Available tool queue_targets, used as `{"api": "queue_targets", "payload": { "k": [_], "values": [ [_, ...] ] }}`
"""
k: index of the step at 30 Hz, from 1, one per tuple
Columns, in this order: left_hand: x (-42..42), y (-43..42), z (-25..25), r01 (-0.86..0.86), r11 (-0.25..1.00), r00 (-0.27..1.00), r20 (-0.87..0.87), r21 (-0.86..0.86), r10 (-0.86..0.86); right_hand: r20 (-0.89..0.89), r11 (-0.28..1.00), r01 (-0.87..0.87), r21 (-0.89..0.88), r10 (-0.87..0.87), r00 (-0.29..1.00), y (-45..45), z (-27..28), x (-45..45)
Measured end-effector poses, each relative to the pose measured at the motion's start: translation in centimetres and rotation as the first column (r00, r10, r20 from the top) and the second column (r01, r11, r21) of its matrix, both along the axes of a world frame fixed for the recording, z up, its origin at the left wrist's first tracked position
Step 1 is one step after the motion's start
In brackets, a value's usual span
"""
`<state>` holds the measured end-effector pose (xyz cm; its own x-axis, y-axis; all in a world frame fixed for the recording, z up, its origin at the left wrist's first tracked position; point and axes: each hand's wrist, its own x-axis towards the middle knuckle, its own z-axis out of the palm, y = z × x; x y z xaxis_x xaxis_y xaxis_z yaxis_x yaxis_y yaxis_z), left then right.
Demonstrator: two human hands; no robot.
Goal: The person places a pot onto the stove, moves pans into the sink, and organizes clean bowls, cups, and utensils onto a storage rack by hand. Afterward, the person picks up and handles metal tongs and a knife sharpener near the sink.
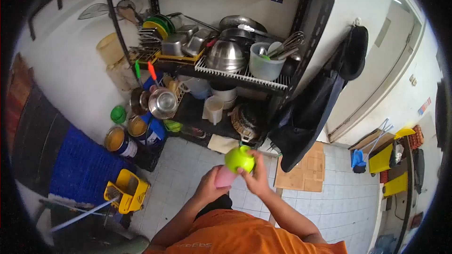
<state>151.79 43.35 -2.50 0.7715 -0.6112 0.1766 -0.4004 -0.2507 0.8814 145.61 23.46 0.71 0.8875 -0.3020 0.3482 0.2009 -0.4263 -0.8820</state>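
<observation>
In front of my orange shirt, both hands are raised over the floor. My left hand (207, 184) is closed around a pink cup-like piece (226, 178). My right hand (255, 178) grips a lime-green rounded cup (238, 159) from its right side, fingers curled over it. The green cup is against the upper end of the pink piece; whether they are joined or nested I cannot tell. Fingers hide part of both.
Ahead stands a black metal shelf (188, 71) bearing steel bowls (226, 56), a utensil tub (266, 63) and a jug (214, 109). A black apron (313, 108) hangs at right. Yellow mop bucket (136, 200) and cans (120, 142) stand left; cardboard (301, 171) lies on the floor.
</observation>
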Motion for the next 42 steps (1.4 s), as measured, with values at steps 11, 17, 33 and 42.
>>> {"api": "queue_targets", "payload": {
  "k": [11,17,33,42],
  "values": [
    [18.3,-11.0,4.1,-0.021,0.978,0.989,0.138,-0.206,0.05,0.559,0.684,0.563,-0.464,-0.267,0.785,-20.6,25.7,28.9],
    [19.3,-17.8,10.7,-0.021,0.752,0.982,-0.156,-0.659,-0.11,0.583,0.989,0.094,0.113,-0.142,0.8,-18.8,25.1,20.1],
    [23.2,-40.0,5.9,0.047,0.949,0.968,0.248,-0.311,0.033,-0.088,0.925,0.169,0.342,-0.147,0.985,-26.3,7.7,2.7],
    [22.5,-37.6,7.8,0.092,0.995,0.927,0.362,0.027,-0.095,0.154,0.954,0.0,-0.299,0.048,0.987,-25.5,12.8,11.4]
  ]
}}
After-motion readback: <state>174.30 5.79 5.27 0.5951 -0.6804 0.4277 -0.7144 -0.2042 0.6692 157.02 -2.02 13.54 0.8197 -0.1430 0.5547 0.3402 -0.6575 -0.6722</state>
